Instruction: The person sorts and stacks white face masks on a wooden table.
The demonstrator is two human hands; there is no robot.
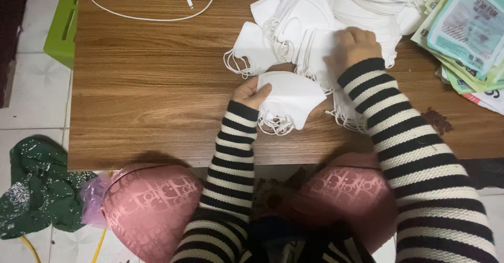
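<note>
On the brown wooden worktop, the left hand grips a small stack of folded white cloth masks near the front edge. Just behind, the right hand rests flat on a big heap of white masks, beside shiny green packets.

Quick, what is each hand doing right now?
Left hand: closed on a small stack of white face masks.
Right hand: fingers bent, resting on the pile of white masks; grip cannot be told.
</note>
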